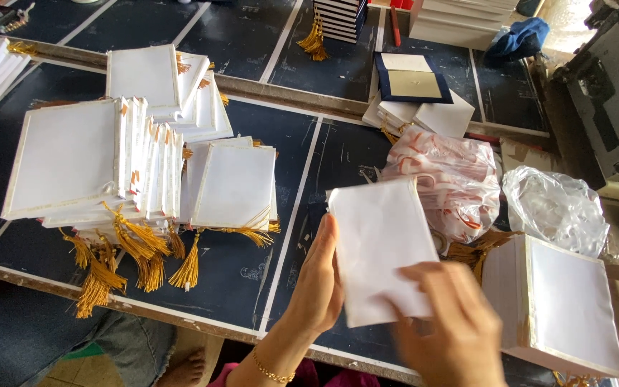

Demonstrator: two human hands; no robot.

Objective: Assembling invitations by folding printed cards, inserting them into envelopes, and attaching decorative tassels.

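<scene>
White card (380, 244) upright between both hands, left hand (319, 279) grip grasping its edge, right hand (447, 322) grip blurred, grasping its lower corner.

Two crumpled plastic bags lie right of centre — one orange-patterned (447, 179), one clear (557, 208) — just beside each other.

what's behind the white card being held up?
Behind the white card, a patterned plastic bag shows past its right edge, on the dark table. The bag's lower left part and the table directly beneath are covered.

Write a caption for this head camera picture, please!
Two hands, left and right, hold a white card over a dark table.
</scene>
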